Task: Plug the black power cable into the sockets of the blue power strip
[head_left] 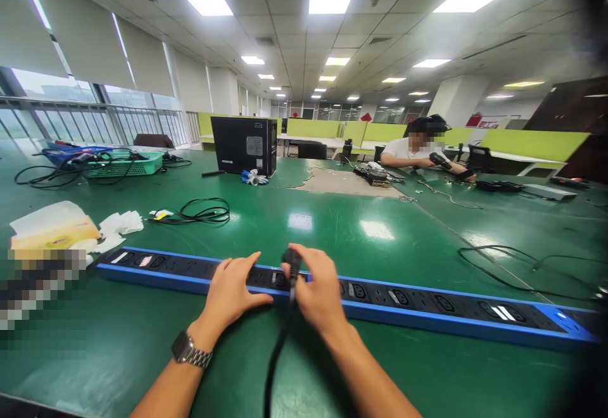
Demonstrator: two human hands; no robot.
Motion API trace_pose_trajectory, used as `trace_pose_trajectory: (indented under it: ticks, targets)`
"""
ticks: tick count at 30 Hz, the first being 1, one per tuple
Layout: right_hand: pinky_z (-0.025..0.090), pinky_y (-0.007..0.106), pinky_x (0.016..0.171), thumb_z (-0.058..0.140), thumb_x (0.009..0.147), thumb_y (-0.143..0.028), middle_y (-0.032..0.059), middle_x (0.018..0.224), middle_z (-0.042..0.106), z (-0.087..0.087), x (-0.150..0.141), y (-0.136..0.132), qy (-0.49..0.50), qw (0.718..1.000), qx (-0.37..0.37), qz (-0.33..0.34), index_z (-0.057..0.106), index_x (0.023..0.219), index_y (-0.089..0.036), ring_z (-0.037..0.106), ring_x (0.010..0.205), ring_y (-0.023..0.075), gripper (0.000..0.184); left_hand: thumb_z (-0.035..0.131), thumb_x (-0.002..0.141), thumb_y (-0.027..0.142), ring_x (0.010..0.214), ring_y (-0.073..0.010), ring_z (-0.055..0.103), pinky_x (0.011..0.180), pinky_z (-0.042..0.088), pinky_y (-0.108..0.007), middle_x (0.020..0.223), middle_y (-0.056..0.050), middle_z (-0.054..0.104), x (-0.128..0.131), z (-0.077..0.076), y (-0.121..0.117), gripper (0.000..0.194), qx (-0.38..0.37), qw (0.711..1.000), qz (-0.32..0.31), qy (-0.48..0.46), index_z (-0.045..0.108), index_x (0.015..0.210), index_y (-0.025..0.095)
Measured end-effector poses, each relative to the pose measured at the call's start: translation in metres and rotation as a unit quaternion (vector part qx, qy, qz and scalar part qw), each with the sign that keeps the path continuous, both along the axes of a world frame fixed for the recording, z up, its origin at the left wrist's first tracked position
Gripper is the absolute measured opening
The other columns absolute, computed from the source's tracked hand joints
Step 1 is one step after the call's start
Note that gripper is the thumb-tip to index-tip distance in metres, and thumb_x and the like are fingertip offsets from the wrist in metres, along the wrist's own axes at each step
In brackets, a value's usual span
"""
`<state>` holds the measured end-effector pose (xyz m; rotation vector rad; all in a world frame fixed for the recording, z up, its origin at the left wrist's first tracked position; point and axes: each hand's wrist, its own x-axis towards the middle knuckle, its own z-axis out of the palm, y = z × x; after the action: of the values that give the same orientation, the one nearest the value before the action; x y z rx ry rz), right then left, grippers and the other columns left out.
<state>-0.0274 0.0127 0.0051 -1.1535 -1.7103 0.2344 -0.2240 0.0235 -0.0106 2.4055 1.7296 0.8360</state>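
Note:
A long blue-and-black power strip [418, 304] with several sockets lies across the green table in front of me. My left hand [232, 288] straddles its left half, thumb along the near side and fingers toward the far edge, gripping it. Just to the right, my right hand [319, 285] is closed around a black power plug [291, 261], thumb and index finger on its body. The plug is held over the strip's sockets; whether its pins touch one is hidden. Its black cord [278, 361] hangs down toward me, between my forearms.
A coiled black cable [204, 212], white crumpled paper [121, 223] and a yellow package [54, 231] lie at left. Behind are a green basket [126, 166], a black computer case [242, 145] and gloves [254, 177]. A person [418, 145] sits at far right; loose cable [503, 266] lies right.

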Motion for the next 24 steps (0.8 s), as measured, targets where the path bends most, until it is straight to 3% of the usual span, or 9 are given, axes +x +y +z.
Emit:
trace_pose_trajectory:
  ticks: [4, 7, 12, 18, 22, 24]
  targets:
    - [0.05, 0.039, 0.085, 0.06, 0.081, -0.051, 0.0092, 0.104, 0.071, -0.014, 0.069, 0.002, 0.045, 0.991, -0.119, -0.037, 0.066, 0.11, -0.021, 0.064, 0.095, 0.0247, 0.042, 0.083, 0.063, 0.046, 0.117, -0.0302, 0.058, 0.109, 0.033, -0.051, 0.124, -0.011, 0.065, 0.0, 0.0, 0.0, 0.081, -0.02, 1.0, 0.002, -0.003, 0.05, 0.134, 0.022]
    - [0.051, 0.039, 0.082, 0.058, 0.082, -0.053, 0.009, 0.1, 0.072, -0.022, 0.093, 0.001, 0.039, 0.986, -0.159, -0.021, 0.065, 0.112, -0.02, 0.065, 0.091, 0.0241, 0.045, 0.082, 0.064, 0.048, 0.116, -0.0305, 0.058, 0.108, 0.033, -0.051, 0.124, -0.01, 0.065, -0.002, -0.001, 0.0, 0.08, -0.015, 1.0, 0.001, -0.004, 0.051, 0.133, 0.023]
    - [0.046, 0.047, 0.093, 0.056, 0.086, -0.049, 0.006, 0.102, 0.072, -0.022, 0.083, -0.004, -0.067, 0.989, -0.13, -0.009, 0.066, 0.107, -0.025, 0.063, 0.097, 0.0246, 0.034, 0.08, 0.066, 0.05, 0.114, -0.0297, 0.06, 0.107, 0.036, -0.049, 0.123, -0.009, 0.066, -0.003, -0.005, 0.002, 0.075, 0.013, 1.0, -0.003, 0.001, 0.052, 0.132, 0.025]
    - [0.028, 0.055, 0.11, 0.055, 0.089, -0.044, 0.0031, 0.107, 0.071, -0.021, 0.069, -0.008, -0.118, 0.986, -0.121, -0.006, 0.063, 0.111, -0.028, 0.063, 0.101, 0.0218, 0.028, 0.08, 0.065, 0.051, 0.113, -0.0309, 0.06, 0.105, 0.038, -0.049, 0.122, -0.008, 0.067, -0.004, -0.007, 0.003, 0.074, 0.022, 1.0, -0.001, 0.01, 0.054, 0.13, 0.027]
    - [0.036, 0.052, 0.104, 0.057, 0.088, -0.04, 0.0056, 0.106, 0.071, -0.019, 0.065, -0.011, -0.156, 0.98, -0.121, -0.007, 0.064, 0.113, -0.027, 0.061, 0.102, 0.0233, 0.029, 0.08, 0.066, 0.05, 0.114, -0.0313, 0.059, 0.104, 0.039, -0.05, 0.123, -0.008, 0.067, -0.005, -0.008, 0.003, 0.071, 0.029, 0.999, -0.013, -0.013, 0.056, 0.128, 0.026]
    - [0.036, 0.052, 0.104, 0.058, 0.087, -0.039, 0.0069, 0.109, 0.07, -0.018, 0.064, -0.012, -0.164, 0.978, -0.13, -0.006, 0.064, 0.117, -0.027, 0.06, 0.104, 0.024, 0.033, 0.076, 0.071, 0.049, 0.112, -0.0308, 0.06, 0.101, 0.041, -0.049, 0.121, -0.008, 0.068, 0.0, -0.007, 0.0, 0.06, 0.033, 0.997, -0.02, -0.061, 0.06, 0.124, 0.025]
